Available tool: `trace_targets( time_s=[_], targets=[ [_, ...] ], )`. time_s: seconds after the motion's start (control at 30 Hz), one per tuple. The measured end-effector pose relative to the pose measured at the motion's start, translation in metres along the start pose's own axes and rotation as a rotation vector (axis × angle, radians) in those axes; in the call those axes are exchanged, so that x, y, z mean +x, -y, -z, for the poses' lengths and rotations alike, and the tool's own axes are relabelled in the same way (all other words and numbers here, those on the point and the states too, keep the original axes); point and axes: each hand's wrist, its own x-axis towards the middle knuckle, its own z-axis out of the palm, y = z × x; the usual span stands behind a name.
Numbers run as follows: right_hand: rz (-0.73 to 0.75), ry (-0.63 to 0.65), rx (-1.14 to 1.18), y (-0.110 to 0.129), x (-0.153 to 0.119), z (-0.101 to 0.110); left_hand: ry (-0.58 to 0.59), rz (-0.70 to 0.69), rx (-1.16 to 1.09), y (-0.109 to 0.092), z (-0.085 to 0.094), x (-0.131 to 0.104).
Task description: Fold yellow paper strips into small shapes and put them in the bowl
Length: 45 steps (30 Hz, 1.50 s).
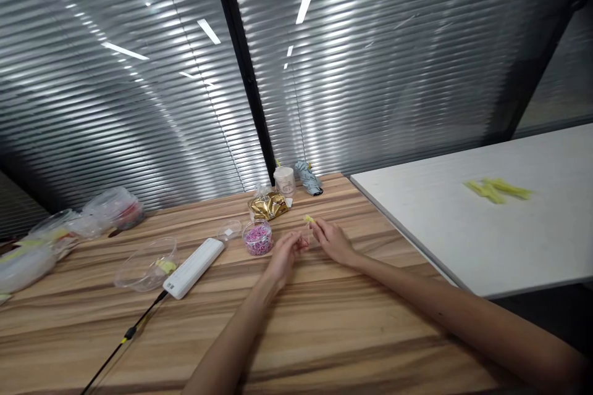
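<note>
My right hand (332, 242) is closed in a pinch over the middle of the wooden table. A small yellow piece (309, 219) sticks out from its fingertips; its kind is too small to make out. Close beside it, my left hand (283, 254) has its fingers drawn together. Something thin and pinkish shows at the left fingertips, too fine to name. Just left of that hand stands a clear round tub (258, 238) full of small pink and purple ring-like bits. Its likely clear lid (230, 231) lies flat beside the tub.
Behind the hands are a gold foil bag (269, 205), a white cup (284, 180) and a grey-blue packet (309, 178). A white power strip (194, 268) with a black cable and a clear bowl (134, 271) lie left. Yellow strips (498, 189) rest on the white table (445, 216).
</note>
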Motion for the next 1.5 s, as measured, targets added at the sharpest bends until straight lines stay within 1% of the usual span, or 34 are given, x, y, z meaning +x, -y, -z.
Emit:
trace_targets(
  time_s=[0.07,0.1,0.17,0.23,0.33,0.4,0.6,0.7,1.0,1.13,1.23,1.3,1.37,1.5],
  targets=[
    [0.049,-0.019,-0.005,-0.001,-0.002,-0.001,0.024,0.174,-0.194,0.001,0.002,0.003],
    [0.085,-0.026,-0.009,-0.001,-0.003,-0.002,0.041,0.243,-0.246,0.0,0.004,0.004],
    [0.179,-0.043,-0.016,-0.001,-0.005,-0.003,0.073,0.336,-0.299,-0.002,0.007,0.004],
    [0.321,-0.041,-0.035,-0.001,-0.007,-0.002,0.096,0.399,-0.32,-0.004,0.009,0.002],
    [0.551,0.012,-0.114,-0.001,-0.008,0.0,0.071,0.458,-0.345,-0.005,0.01,0.001],
    [0.622,0.035,-0.172,-0.002,-0.007,0.002,0.042,0.455,-0.355,-0.005,0.011,0.001],
    [0.591,0.01,-0.284,-0.01,-0.002,0.004,0.017,0.42,-0.352,-0.012,0.017,0.003],
    [0.577,0.018,-0.343,-0.009,-0.002,0.006,0.04,0.418,-0.362,-0.014,0.019,0.002],
    [0.595,0.045,-0.441,-0.004,-0.003,0.009,0.106,0.39,-0.33,-0.015,0.02,0.0],
    [0.535,0.037,-0.423,-0.007,-0.003,0.006,0.125,0.399,-0.327,-0.017,0.022,0.001],
    [0.469,0.026,-0.399,-0.008,-0.003,0.004,0.119,0.394,-0.31,-0.016,0.024,0.001],
    [0.455,0.023,-0.396,-0.007,-0.002,0.004,0.115,0.386,-0.295,-0.015,0.024,0.001],
    [0.478,0.03,-0.406,-0.005,-0.003,0.005,0.113,0.379,-0.291,-0.015,0.023,0.001],
    [0.577,0.019,-0.427,-0.003,-0.003,0.008,0.098,0.399,-0.293,-0.015,0.021,0.0]
  ],
)
